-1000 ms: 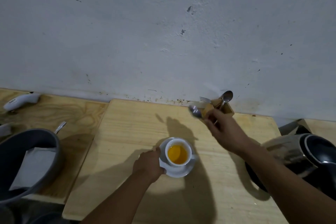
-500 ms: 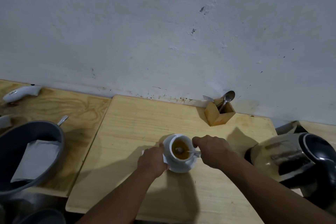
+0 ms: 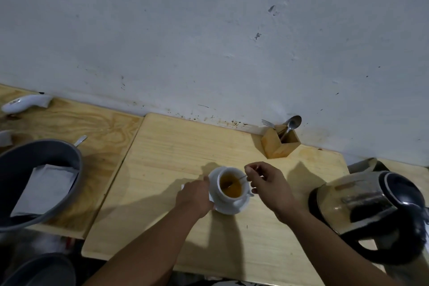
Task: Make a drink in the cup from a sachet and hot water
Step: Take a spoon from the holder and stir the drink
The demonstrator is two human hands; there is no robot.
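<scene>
A white cup (image 3: pixel 223 195) full of amber drink stands on a white saucer (image 3: pixel 236 208) in the middle of the pale wooden table (image 3: pixel 162 153). My left hand (image 3: pixel 196 196) grips the saucer's left rim. My right hand (image 3: pixel 267 182), just right of the cup, pinches the handle of a small metal spoon (image 3: pixel 234 182) whose bowl is dipped in the drink. A white corner, maybe the sachet, peeks out under my left hand.
A glass and black electric kettle (image 3: pixel 373 209) sits at the right edge. A wooden cutlery holder (image 3: pixel 279 145) with a spoon and fork stands by the wall. At left, a grey basin (image 3: pixel 67 153) holds a white cloth, with a white handled tool (image 3: pixel 26 102) behind.
My right hand brought a spoon from the cutlery holder down into the cup; the spoon now slants across the drink. My left hand has stayed on the saucer.
</scene>
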